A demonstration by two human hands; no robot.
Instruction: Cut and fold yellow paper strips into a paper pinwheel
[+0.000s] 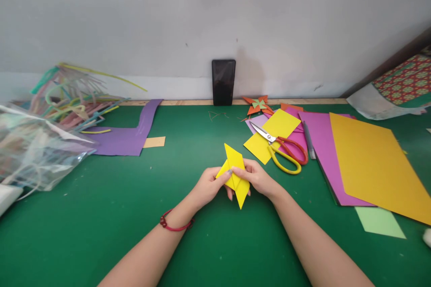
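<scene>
Both hands hold a folded yellow paper shape (pixel 235 161) just above the green table (pixel 134 215), near its middle. My left hand (pixel 208 186), with a red bracelet on its wrist, pinches the shape's left side. My right hand (pixel 257 177) grips it from the right, thumb pressed on top. The shape has pointed ends, one up and one down.
Scissors with a yellow and a red handle (pixel 283 150) lie on a yellow square (pixel 272 134) to the right. Large orange (pixel 377 166) and pink sheets (pixel 319 143) cover the right side. A black phone (pixel 223 81) leans on the wall. A bag of coloured straws (pixel 43 134) sits left, beside purple paper (pixel 131 136).
</scene>
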